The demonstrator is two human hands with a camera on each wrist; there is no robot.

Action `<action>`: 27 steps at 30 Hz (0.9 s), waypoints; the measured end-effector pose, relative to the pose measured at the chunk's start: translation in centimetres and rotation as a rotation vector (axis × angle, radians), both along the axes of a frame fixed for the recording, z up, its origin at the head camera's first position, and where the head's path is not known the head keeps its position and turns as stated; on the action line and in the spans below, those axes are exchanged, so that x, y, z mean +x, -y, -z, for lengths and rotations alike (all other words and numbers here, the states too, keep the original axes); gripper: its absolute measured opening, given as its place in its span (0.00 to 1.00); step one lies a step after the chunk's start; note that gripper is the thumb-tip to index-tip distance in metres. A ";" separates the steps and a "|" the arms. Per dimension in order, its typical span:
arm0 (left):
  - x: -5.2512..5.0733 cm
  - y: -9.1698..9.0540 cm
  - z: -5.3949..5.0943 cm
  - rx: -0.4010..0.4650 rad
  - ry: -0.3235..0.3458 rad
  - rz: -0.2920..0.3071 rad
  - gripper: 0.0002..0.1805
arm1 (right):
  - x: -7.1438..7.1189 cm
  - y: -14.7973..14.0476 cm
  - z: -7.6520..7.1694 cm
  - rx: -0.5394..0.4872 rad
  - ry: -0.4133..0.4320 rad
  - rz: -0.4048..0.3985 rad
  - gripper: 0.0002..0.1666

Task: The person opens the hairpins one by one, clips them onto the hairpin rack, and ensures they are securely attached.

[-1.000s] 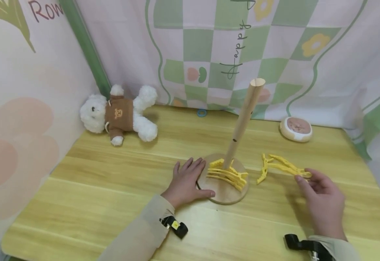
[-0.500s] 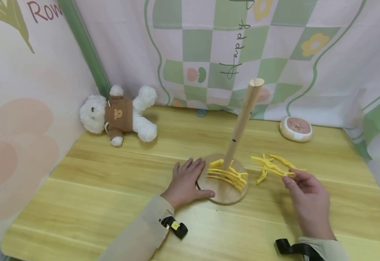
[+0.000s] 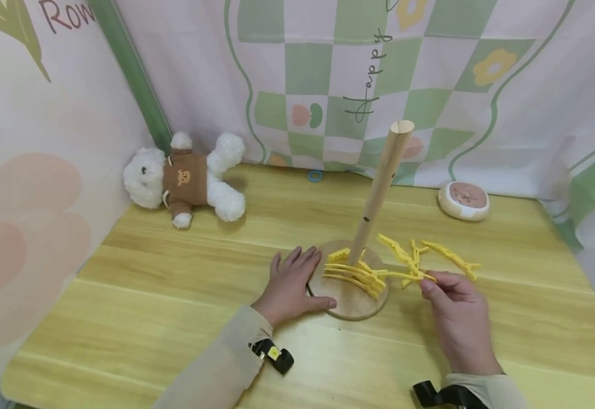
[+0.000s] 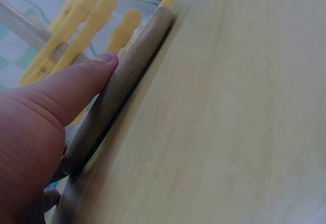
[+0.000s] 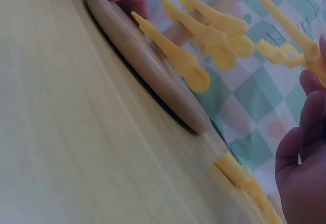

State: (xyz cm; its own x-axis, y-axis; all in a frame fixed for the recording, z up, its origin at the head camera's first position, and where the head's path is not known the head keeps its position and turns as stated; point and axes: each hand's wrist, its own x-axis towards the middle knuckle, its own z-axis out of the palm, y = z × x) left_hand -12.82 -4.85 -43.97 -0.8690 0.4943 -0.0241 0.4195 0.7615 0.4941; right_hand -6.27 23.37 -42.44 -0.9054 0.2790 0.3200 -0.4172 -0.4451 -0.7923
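The yellow piece points away from my grip toward 10 o'clock, its long axis slanting that way; it seems to fork into 2 prongs, the other toward 9 o'clock, though overlapping yellow parts muddle the view. My right hand pinches its near end between thumb and fingers. My left hand rests, fingers extended, at 9 o'clock on the round wooden base. On the wood-grain table, a plush toy lies at 10 o'clock, before a checked curtain.
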 end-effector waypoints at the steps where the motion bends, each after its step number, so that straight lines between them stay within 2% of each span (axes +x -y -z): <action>1: 0.0 0.0 0.0 0.000 -0.001 0.000 0.57 | 0.0 0.2 0.0 -0.007 -0.017 -0.005 0.12; 6: 0.0 0.0 0.1 0.000 -0.004 0.001 0.57 | -0.1 1.4 -0.2 -0.053 -0.021 0.010 0.13; 9: 0.0 0.0 0.0 0.003 -0.004 0.002 0.57 | -0.2 2.1 -0.3 -0.033 -0.005 0.063 0.12; 13: 0.0 0.0 0.0 0.009 -0.004 0.001 0.57 | -0.6 3.0 -0.3 0.085 0.008 0.146 0.10; 16: 0.0 0.0 0.0 0.008 -0.004 0.000 0.57 | -0.8 3.5 -0.2 0.166 0.008 0.177 0.09; 23: 0.0 0.0 0.1 0.004 -0.005 0.001 0.57 | -1.1 4.6 -0.2 0.208 -0.011 0.153 0.09; 27: 0.0 0.0 0.1 0.003 -0.009 0.003 0.57 | -1.1 5.1 -0.1 0.265 0.011 0.175 0.10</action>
